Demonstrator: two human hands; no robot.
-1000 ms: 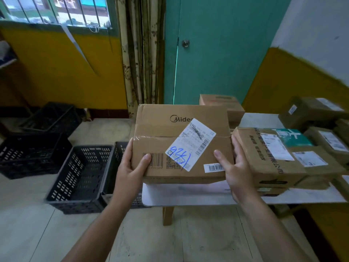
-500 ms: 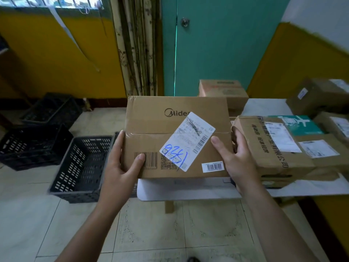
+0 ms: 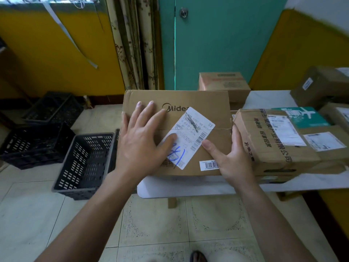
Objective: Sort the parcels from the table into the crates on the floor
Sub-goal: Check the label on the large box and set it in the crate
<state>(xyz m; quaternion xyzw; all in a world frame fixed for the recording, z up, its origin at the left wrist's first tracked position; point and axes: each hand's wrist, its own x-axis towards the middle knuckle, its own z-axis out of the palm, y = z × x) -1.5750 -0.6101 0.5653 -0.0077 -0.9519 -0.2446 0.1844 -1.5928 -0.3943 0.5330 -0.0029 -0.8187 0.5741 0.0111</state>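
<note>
The Midea box sits at the table's near left corner, its left part reaching past the table's edge. Whether it rests on the tabletop or is held just above it cannot be told.

The person's left hand lies flat on the box's top face. Its fingers are straight and spread, and the thumb is laid on the white shipping label, partly covering the blue handwriting. It grasps nothing. The right hand clasps the box's right end, thumb across the top by the small barcode sticker and fingers wrapped down the side. There they are wedged against the neighbouring taped parcel, which lies further right on the table.

This looks like the pick-and-decide step: one parcel has been singled out and its label is being checked, while the rest wait on the table.

The next move probably calls for the left hand to shift from the top to the left end or underside, so that both hands carry the load. The box would then lift clear of the taped parcel and swing left of the table. There the grey crate stands nearest on the floor, with the black crates beyond it. Which crate the box belongs in cannot be judged from the label.
</note>
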